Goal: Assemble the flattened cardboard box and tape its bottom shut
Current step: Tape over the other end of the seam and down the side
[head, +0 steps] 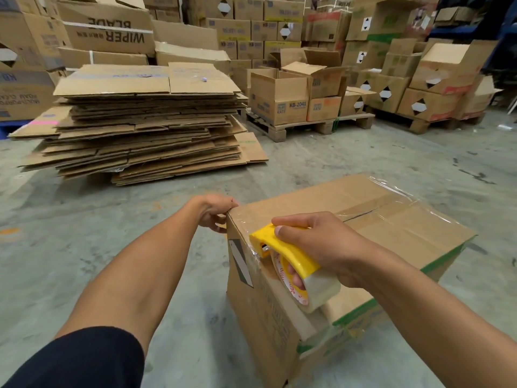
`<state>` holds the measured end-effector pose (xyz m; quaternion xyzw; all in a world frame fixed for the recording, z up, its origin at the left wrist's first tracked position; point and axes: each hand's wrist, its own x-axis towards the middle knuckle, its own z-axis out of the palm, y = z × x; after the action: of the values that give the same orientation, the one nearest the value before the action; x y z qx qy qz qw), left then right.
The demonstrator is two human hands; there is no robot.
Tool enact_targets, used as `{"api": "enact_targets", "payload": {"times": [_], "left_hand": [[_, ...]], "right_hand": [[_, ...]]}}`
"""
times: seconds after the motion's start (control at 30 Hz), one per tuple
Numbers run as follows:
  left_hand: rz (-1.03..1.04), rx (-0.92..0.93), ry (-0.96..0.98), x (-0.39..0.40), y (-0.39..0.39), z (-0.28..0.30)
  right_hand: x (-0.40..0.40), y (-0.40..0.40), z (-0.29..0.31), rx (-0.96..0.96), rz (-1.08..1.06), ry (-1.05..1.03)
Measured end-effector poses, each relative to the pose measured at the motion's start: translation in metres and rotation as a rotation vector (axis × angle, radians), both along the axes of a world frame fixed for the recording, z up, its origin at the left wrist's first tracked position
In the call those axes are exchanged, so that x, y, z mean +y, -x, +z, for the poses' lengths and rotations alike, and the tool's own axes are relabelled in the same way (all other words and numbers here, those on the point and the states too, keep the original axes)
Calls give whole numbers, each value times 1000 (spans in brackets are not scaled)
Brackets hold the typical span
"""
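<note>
While my left hand (214, 212) pinches the cardboard box (397, 231) at its near top corner, my right hand (316, 245) wraps closed around the yellow tape dispenser (282, 247), cutter end touching the box's top edge, clear tape (391, 191) laid across the flaps.

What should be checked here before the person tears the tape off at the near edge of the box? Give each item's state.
1. Box stands assembled, flaps folded shut: ok.
2. Clear tape strip runs along the centre seam: ok, though a dark gap shows in the seam.
3. Left hand steadies the box's near corner: ok.
4. Right hand grips the yellow tape dispenser: ok.
5. Dispenser has passed over the top edge onto the side wall: ok.
6. Tape pressed flat on the side wall: cannot tell.
</note>
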<state>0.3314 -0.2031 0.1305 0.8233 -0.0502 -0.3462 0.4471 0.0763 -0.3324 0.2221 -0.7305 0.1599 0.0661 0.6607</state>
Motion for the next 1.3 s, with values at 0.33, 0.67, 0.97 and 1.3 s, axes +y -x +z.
{"api": "enact_targets", "payload": {"times": [0.33,0.67,0.97,1.3], "left_hand": [[206,-261,164,12,4,-18],[-678,-948,59,12,70,-17],[-748,-937,-107,7,73,-13],[-749,-961,-225,2,80,-12]], "right_hand": [[0,-1,1,15,3,24],[3,-3,4,-2,52,48],[-9,62,-2,2,46,6],[-23,173,-24,25,-51,-119]]}}
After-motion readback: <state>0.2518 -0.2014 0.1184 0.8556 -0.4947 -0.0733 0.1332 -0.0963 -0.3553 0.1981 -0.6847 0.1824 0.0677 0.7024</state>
